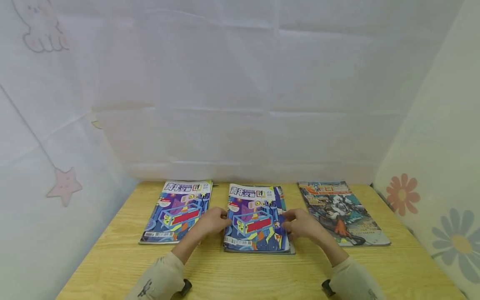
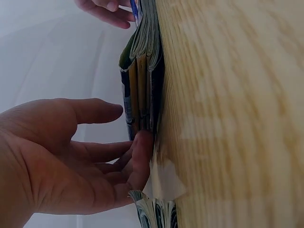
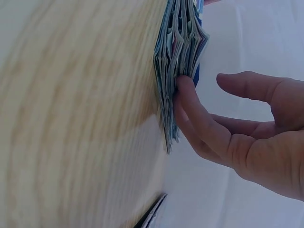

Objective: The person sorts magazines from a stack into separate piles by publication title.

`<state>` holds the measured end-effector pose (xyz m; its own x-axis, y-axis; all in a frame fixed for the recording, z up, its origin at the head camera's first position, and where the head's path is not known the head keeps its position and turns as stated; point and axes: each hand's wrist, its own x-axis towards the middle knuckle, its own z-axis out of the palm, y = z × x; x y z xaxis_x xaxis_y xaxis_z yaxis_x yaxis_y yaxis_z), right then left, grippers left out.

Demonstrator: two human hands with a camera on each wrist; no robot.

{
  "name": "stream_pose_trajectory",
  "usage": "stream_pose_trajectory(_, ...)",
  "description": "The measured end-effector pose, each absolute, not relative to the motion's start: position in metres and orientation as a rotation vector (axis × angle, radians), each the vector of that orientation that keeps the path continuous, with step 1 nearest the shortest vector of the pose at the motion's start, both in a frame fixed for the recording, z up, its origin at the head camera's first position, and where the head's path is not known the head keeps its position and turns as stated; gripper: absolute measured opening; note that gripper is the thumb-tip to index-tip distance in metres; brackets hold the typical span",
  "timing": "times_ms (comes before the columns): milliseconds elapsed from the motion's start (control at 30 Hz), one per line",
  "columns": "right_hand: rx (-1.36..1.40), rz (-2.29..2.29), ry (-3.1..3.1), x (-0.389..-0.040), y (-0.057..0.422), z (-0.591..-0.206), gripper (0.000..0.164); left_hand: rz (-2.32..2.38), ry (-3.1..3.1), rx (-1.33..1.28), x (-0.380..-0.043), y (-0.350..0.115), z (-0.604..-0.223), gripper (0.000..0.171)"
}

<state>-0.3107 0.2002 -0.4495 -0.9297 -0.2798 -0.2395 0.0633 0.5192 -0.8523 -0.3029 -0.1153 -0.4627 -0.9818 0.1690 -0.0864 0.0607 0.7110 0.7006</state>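
Observation:
In the head view, a stack of magazines [image 1: 253, 225] with a purple and blue cover lies on the wooden table between my two hands. My left hand [image 1: 213, 221] is at the stack's left side; in the left wrist view its fingertips touch the spines [image 2: 137, 95] low down, with the thumb held apart. Along the right side is my right hand [image 1: 303, 225]. Its fingers rest against the loose page edges [image 3: 178, 52] in the right wrist view, and the thumb stands away from them. The magazines in the stack are slightly out of line, with lower ones showing at the right.
Left of the stack lies another magazine pile [image 1: 174, 218] with a matching cover, close by my left forearm. A magazine [image 1: 343, 214] with a grey and orange cover lies at the right. White sheeting [image 1: 262, 91] encloses the table [image 1: 240, 277] at the back and sides.

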Motion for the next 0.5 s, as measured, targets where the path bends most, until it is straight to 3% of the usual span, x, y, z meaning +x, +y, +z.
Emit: stream_pose_trajectory(500,-0.152,-1.400,2.381,-0.3144,0.1989,-0.4569,0.045,1.718,2.395,0.028,-0.3107,-0.1138,-0.4719,0.034)
